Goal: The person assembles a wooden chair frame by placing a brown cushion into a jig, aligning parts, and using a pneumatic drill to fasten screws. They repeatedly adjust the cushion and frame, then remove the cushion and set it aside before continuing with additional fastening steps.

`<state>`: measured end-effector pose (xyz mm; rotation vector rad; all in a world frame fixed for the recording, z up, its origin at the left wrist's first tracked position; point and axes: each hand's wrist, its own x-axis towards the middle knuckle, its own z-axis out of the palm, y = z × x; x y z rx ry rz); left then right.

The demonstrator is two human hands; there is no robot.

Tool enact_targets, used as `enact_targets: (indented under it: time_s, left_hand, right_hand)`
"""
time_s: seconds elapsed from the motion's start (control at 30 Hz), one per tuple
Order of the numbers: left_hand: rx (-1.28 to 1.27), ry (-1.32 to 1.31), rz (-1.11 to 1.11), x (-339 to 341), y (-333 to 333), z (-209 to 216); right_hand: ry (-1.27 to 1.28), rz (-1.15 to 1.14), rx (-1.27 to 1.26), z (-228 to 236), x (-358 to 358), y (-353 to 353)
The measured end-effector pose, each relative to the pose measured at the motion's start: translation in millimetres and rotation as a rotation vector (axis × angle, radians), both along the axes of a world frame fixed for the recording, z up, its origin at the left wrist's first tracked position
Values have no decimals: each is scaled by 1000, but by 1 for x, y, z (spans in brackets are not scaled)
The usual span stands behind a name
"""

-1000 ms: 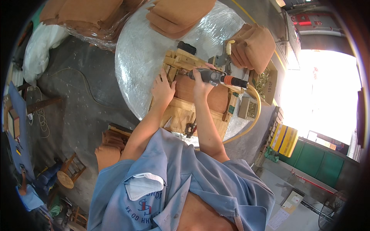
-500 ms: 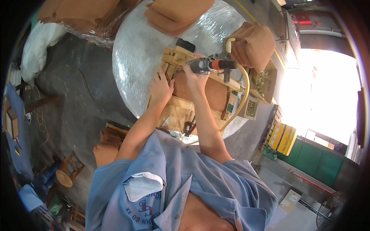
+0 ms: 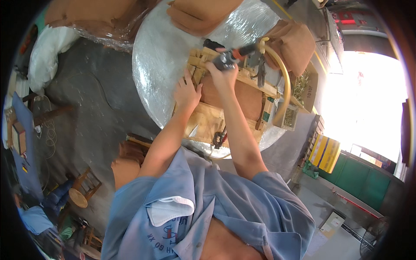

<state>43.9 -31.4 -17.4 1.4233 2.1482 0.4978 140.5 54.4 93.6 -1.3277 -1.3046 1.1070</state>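
My right hand (image 3: 224,78) is closed around a dark air tool (image 3: 225,60) with an orange-red ring. Its tail tilts up toward the far right, where a yellow hose (image 3: 286,80) curves down from it; the tool is slightly blurred. My left hand (image 3: 187,94) lies with fingers spread on the left side of a light wooden frame (image 3: 201,119), holding nothing. Inside the frame sits a brown upholstered panel (image 3: 245,99), partly covered by my right forearm. A dark clamp-like fitting (image 3: 219,138) with a red part is on the frame's near side. The tool's working tip cannot be made out.
Clear wrap covers the round table (image 3: 149,60). Brown padded pieces (image 3: 203,15) lie at its far side, with another stack (image 3: 297,47) at right. A carton of small metal pieces (image 3: 308,89) and a small tray (image 3: 289,119) stand at the right edge. A wooden stool (image 3: 80,195) is lower left.
The tool has turned in my right hand's grip, its tail swinging up and away, and the hose has swung with it. My left hand stays on the frame. The view has shifted slightly.
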Motion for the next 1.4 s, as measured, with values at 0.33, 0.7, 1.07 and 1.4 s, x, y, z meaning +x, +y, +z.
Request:
enact_targets:
  time_s: [0.33, 0.7, 1.07, 1.4]
  left_hand:
    - [-16, -28, 23, 7, 1, 2]
    - [-234, 207, 1, 23, 22, 0]
    - [-224, 385, 62, 46, 34, 9]
    - [-165, 387, 97, 50, 34, 8]
  right_hand:
    - [638, -893, 40, 36, 202, -155]
    - [1486, -1520, 35, -68, 370, -273]
    - [1892, -1324, -160, -154, 424, -127]
    - [1629, -929, -366, -115, 404, -125]
